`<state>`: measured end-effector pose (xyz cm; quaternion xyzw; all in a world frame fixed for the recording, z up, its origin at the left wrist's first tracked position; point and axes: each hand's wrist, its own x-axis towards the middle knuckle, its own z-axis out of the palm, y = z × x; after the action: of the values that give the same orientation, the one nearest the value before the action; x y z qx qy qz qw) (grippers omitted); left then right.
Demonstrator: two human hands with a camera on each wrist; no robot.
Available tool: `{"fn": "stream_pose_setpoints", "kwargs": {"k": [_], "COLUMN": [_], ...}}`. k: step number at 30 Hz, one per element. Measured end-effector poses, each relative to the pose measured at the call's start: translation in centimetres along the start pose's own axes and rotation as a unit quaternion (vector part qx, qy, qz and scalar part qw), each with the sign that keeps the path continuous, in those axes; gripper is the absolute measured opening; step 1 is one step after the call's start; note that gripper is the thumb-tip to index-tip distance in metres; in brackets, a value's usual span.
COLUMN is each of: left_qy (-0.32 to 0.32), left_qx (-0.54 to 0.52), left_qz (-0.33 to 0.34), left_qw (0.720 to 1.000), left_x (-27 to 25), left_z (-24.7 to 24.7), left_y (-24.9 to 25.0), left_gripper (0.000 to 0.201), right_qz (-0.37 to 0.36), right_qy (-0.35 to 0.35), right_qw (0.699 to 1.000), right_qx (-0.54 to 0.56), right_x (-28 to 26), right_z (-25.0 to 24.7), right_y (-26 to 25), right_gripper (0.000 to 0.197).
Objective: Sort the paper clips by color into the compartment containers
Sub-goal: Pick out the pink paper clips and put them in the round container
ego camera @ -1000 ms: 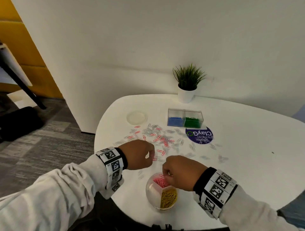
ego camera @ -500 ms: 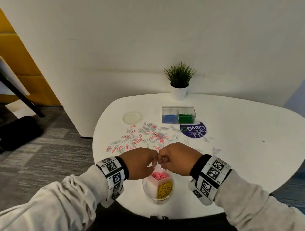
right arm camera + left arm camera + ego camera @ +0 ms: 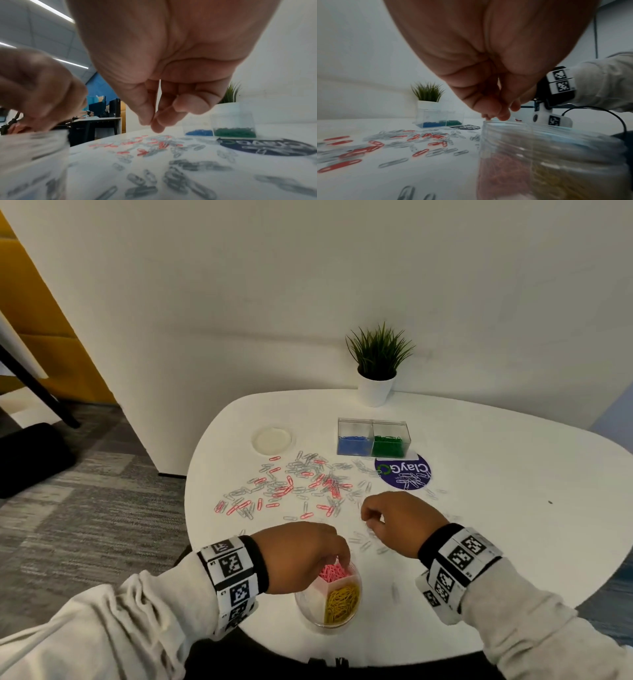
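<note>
Red and silver paper clips (image 3: 301, 484) lie scattered over the middle of the white table (image 3: 496, 474). Near the front edge stands a round clear container (image 3: 301, 604) with pink-red clips (image 3: 330, 571) and yellow clips (image 3: 342, 601) in separate compartments. My left hand (image 3: 342, 558) hovers over the pink compartment, its fingertips bunched at the rim (image 3: 500, 116) with a small reddish bit showing there. My right hand (image 3: 368, 517) hangs above silver clips (image 3: 366, 542); thumb and forefinger meet (image 3: 152, 124) and no clip shows between them. A clear two-part box (image 3: 372, 429) holds blue and green clips.
A potted plant (image 3: 375, 390) stands at the back edge by the wall. A round lid (image 3: 273, 438) lies at the back left, and a purple sticker (image 3: 402, 472) with silver clips on it lies before the box. The table drops off to carpet on the left.
Half a second ago both hands met at the near edge of the clip pile. Since then my left hand has come back over the round container and my right hand has moved right.
</note>
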<state>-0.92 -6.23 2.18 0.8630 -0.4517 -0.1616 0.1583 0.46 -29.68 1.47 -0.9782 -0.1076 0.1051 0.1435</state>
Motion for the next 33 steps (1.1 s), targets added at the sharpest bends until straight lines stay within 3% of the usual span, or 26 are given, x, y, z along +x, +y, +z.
{"fn": "stream_pose_setpoints", "kwargs": {"k": [4,9,12,15,17,20,29,33], "left_qy": [-0.015,0.016,0.091,0.138,0.121,0.086,0.054,0.052], "left_qx": [0.034,0.011,-0.022,0.029,0.062,0.089,0.175,0.189], "left_qz": [0.052,0.053,-0.02,-0.127,-0.189,-0.222,-0.209,-0.215], "left_qw": [0.998,0.998,0.995,0.982,0.972,0.967,0.961,0.957], "left_x": [0.2,0.2,0.0,0.5,1.1,2.3,4.7,4.7], "left_z": [0.8,0.4,-0.4,-1.0,-1.0,-0.2,1.5,2.0], "left_y": [0.5,0.1,-2.1,-5.5,-7.5,-9.2,-8.8,-8.8], "left_gripper": [0.036,0.034,0.026,0.023,0.022,0.023,0.028,0.024], "right_qz": [-0.031,-0.062,-0.054,-0.08,-0.103,-0.124,-0.089,-0.072], "right_qy": [-0.01,-0.04,-0.047,-0.027,-0.023,-0.02,-0.052,-0.06], "right_qw": [0.999,0.995,0.995,0.992,0.989,0.983,0.982,0.987], "right_qx": [-0.027,-0.071,-0.071,-0.092,-0.102,-0.131,-0.161,-0.129], "right_x": [3.1,7.9,9.0,9.0,8.9,9.0,9.4,8.5], "right_z": [1.0,1.8,2.2,2.8,3.2,3.7,3.8,2.4], "right_y": [-1.4,-2.7,-3.1,-3.1,-2.8,-2.5,-2.5,-2.1], "right_gripper": [0.018,0.03,0.026,0.015,0.018,0.019,0.028,0.021]}}
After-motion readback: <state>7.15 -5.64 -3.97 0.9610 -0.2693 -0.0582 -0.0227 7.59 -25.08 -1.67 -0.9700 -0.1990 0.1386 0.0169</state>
